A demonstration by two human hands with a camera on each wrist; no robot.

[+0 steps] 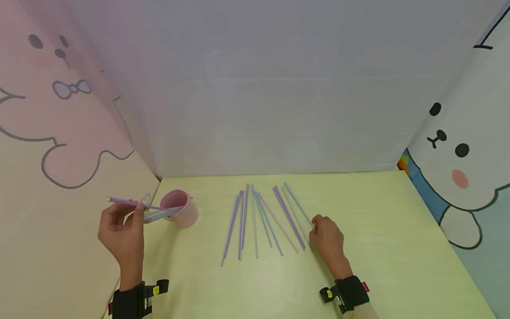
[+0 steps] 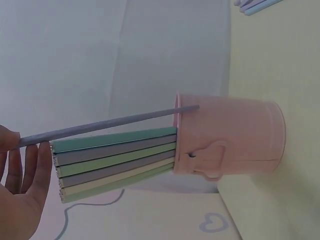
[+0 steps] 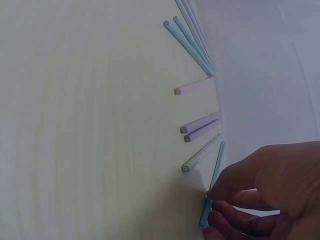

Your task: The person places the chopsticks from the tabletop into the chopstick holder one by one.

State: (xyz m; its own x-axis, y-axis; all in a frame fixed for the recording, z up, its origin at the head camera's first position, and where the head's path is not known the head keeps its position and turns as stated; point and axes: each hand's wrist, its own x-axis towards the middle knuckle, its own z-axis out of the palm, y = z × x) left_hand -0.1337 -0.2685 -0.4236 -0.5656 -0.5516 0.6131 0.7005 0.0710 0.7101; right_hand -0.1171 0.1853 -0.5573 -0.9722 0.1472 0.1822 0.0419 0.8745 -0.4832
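My left hand (image 1: 122,230) pinches a thin purple stick (image 2: 115,122) by its outer end, between thumb and fingers. The far tip of that stick overlaps the rim of a small pink bucket (image 2: 240,135) in the left wrist view. A bundle of green, purple and cream sticks (image 2: 117,160) leans out of the bucket towards the hand. On the right, my other hand (image 1: 328,239) pinches the near end of a light blue stick (image 1: 295,199) low over the table. Its fingertips sit close to the tabletop in the right wrist view.
Several purple, blue, green and pink sticks (image 1: 279,221) lie fanned out on the pale yellow table (image 1: 382,230) between bucket and right hand. A white wall sheet (image 1: 279,88) stands along the back edge, with cartoon-printed sheets (image 1: 79,146) at both sides.
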